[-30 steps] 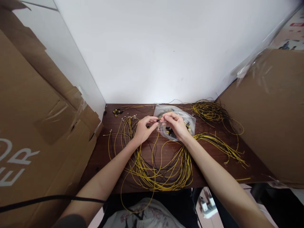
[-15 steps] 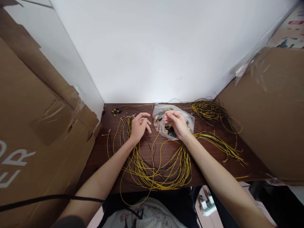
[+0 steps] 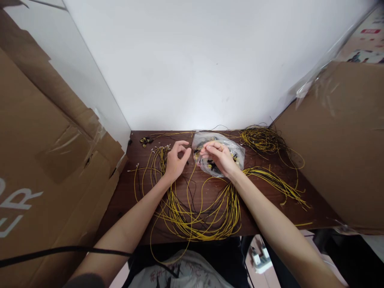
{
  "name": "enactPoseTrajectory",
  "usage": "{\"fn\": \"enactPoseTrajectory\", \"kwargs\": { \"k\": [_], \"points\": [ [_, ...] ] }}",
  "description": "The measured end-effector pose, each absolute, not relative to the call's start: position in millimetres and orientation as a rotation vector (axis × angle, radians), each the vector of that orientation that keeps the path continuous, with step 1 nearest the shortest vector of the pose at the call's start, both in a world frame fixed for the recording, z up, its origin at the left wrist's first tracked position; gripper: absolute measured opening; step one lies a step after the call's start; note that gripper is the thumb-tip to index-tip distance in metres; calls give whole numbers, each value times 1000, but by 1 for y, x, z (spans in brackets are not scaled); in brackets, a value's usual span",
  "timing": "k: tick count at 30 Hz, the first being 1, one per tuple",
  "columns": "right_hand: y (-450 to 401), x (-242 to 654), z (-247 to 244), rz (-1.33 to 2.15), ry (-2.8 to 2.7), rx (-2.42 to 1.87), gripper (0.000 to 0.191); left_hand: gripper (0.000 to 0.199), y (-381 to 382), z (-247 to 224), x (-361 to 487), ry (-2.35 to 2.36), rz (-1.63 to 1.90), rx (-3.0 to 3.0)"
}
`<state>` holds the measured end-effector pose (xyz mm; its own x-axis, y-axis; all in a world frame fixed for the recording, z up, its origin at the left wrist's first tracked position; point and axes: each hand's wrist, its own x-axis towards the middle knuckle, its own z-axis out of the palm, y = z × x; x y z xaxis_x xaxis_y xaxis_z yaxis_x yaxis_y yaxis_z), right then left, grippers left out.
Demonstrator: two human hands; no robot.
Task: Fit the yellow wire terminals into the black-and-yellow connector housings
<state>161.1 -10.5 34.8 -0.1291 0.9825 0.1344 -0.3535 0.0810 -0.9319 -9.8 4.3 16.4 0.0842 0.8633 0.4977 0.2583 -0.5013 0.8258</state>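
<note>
My right hand (image 3: 220, 156) is closed in a pinch over the clear plastic bag (image 3: 240, 149), at the upper end of a thin yellow wire (image 3: 189, 185); the tip between the fingers is too small to make out. Just to the left is my left hand (image 3: 177, 162), with thumb and forefinger curved and a gap between them. Black and yellow pieces show inside the bag. A big looped bundle of yellow and black wires (image 3: 207, 232) lies below both hands, and its small pale ends (image 3: 162, 148) fan out beside my left hand.
A tangled wire coil (image 3: 259, 138) sits at the back right of the brown table (image 3: 120, 200). Several black and yellow round parts (image 3: 145, 141) lie at the back left. Cardboard boxes (image 3: 54, 132) wall in both sides. Below the table is a white power strip (image 3: 262, 264).
My right hand has moved slightly left toward my left hand, and the yellow wire has shifted with it. My left thumb has come up nearer its forefinger.
</note>
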Motion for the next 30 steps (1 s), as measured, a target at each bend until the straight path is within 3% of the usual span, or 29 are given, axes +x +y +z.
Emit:
{"fn": "enactPoseTrajectory", "kwargs": {
  "k": [3, 9, 19, 30],
  "points": [
    [-11, 160, 35, 1412, -1131, -776, 17, 27, 5, 14, -9, 1022, 1384, 1980],
    [-8, 160, 28, 1362, -1135, -830, 19, 12, 7, 11, -8, 979, 1254, 2059],
    [-6, 159, 25, 1246, -1134, -921, 29, 19, 7, 10, -7, 892, 1177, 1949],
    [-7, 156, 24, 1070, -1325, -1018, 24, 21, 4, 16, -8, 893, 1117, 2078]
  ]
}}
